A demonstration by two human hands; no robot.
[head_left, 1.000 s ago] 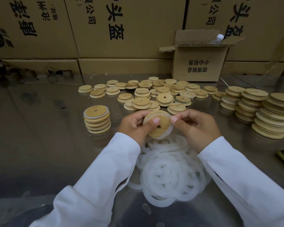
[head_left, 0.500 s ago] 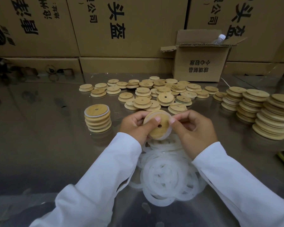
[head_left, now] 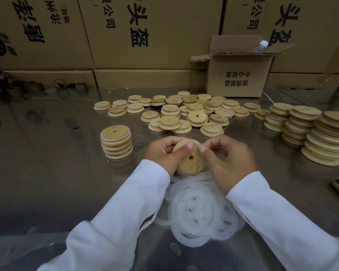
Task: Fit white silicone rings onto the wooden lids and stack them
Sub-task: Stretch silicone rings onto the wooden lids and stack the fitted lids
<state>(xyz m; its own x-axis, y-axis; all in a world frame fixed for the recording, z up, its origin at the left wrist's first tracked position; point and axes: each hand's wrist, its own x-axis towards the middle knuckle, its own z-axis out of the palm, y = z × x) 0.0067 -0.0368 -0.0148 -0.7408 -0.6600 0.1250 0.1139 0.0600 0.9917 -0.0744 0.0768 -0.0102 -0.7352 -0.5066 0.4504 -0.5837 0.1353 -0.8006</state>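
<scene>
At the centre of the frame both hands hold one wooden lid (head_left: 188,160) tilted toward the camera, above the pile of loose silicone rings (head_left: 200,212) on the steel table (head_left: 47,173). The left hand (head_left: 163,153) grips the lid, with its thumb laid across the face and its fingers curled behind. The right hand (head_left: 231,161) pinches the white ring (head_left: 201,153) between thumb and forefinger at the lid's upper right rim.

The ring looks partly on, so the job now is seating it all the way round. It is probably best for the left thumb to pin the part already seated. The right hand can then stretch the ring only a little and walk it along the edge, turning the lid rather than reaching round it. Pulling hard could pop the seated side off or twist the band. Once the ring lies flat and even, the lid belongs on the ringed stack (head_left: 116,141) at centre left, set squarely on top.
</scene>
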